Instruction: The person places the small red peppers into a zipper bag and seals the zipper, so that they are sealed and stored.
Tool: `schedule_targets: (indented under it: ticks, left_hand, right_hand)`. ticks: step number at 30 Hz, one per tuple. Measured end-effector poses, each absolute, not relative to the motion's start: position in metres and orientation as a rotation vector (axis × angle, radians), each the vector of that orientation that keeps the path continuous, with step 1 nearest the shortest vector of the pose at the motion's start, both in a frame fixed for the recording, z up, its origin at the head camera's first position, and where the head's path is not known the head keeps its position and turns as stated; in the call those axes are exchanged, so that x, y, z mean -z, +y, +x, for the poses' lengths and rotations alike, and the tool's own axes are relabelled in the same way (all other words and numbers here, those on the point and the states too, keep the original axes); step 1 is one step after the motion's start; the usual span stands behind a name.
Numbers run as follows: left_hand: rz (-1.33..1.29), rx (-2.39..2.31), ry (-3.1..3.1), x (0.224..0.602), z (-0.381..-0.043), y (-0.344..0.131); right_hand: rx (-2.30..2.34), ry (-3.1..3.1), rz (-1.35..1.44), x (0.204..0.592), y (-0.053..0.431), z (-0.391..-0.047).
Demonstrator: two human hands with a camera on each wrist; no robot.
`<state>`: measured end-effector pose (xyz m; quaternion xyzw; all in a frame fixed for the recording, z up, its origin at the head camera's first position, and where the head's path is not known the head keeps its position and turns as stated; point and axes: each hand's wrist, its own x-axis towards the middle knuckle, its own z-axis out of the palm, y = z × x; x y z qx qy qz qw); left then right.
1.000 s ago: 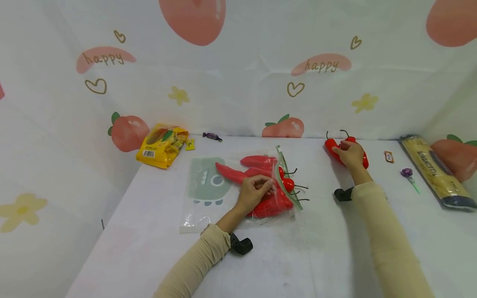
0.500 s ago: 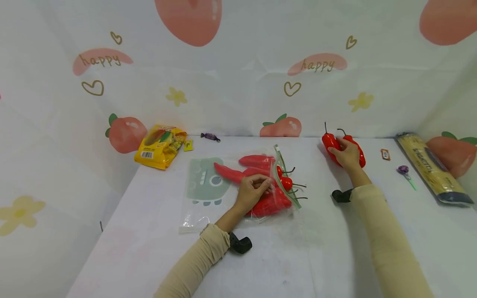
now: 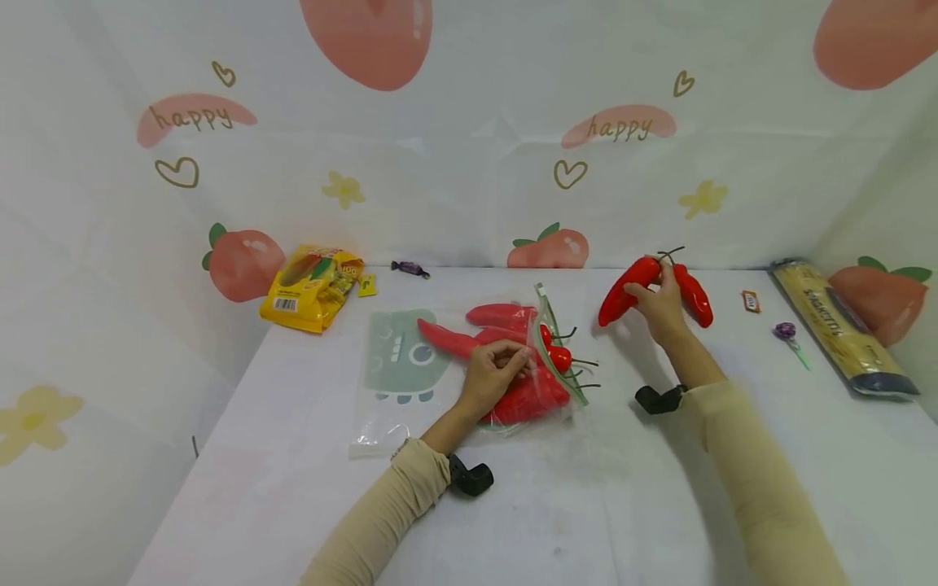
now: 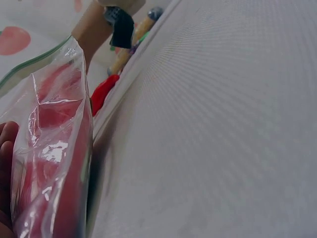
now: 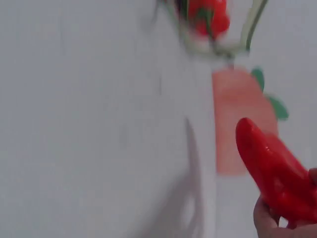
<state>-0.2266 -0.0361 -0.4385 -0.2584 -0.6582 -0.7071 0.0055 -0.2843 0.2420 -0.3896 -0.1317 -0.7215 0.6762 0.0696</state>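
A clear zip bag (image 3: 381, 427) with a green dinosaur print lies mid-table, several red chili peppers (image 3: 528, 399) inside it and their stems poking out of the mouth on the right. My left hand (image 3: 493, 376) pinches the bag's film near that mouth; in the left wrist view its fingers (image 4: 7, 148) are at the bag's side. At the back right, my right hand (image 3: 662, 308) grips one red chili pepper (image 3: 623, 297), raised with its tip pointing down and left. Another red chili pepper (image 3: 692, 297) lies just behind that hand.
At the back left stand a yellow candy bag (image 3: 311, 289), a small yellow packet (image 3: 367, 285) and a purple wrapped candy (image 3: 410, 268). To the right lie a small orange-brown packet (image 3: 751, 301), a purple lollipop (image 3: 786, 331) and a spaghetti pack (image 3: 843, 330). A printed cloth wall closes the back.
My right hand has lifted one chili pepper and swung its tip leftward, away from the second pepper. The left hand has kept its place on the bag.
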Motion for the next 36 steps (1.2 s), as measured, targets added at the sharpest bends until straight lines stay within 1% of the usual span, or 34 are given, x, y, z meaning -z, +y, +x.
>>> schedule_targets:
  ticks: [5,11,16,22,25,30,36]
  left_hand:
    - [-0.784,2.248,-2.072,0.427,-0.221,-0.037]
    - [-0.794,2.245,-2.077,0.415,-0.214,-0.038]
    - [-0.803,2.234,-2.083,0.413,-0.213,-0.039]
    - [-0.812,2.219,-2.089,0.413,-0.214,-0.039]
    - [-0.816,2.22,-2.087,0.413,-0.214,-0.039]
    - [-0.816,2.236,-2.087,0.413,-0.215,-0.039]
    - [-0.819,2.23,-2.092,0.413,-0.215,-0.039]
  right_hand:
    - [-2.295,-1.893,-0.388,0.393,0.206,-0.27]
    - [-2.415,-1.834,-0.424,0.407,0.178,-0.264]
    - [-2.486,-1.808,-0.46,0.414,0.176,-0.266]
    - [-2.568,-1.657,-0.619,0.416,0.183,-0.271]
    - [-2.505,-1.71,-0.634,0.419,0.183,-0.274]
    - [-2.189,-2.157,-0.528,0.424,0.173,-0.277]
    - [-1.992,-2.426,-0.23,0.427,0.161,-0.281]
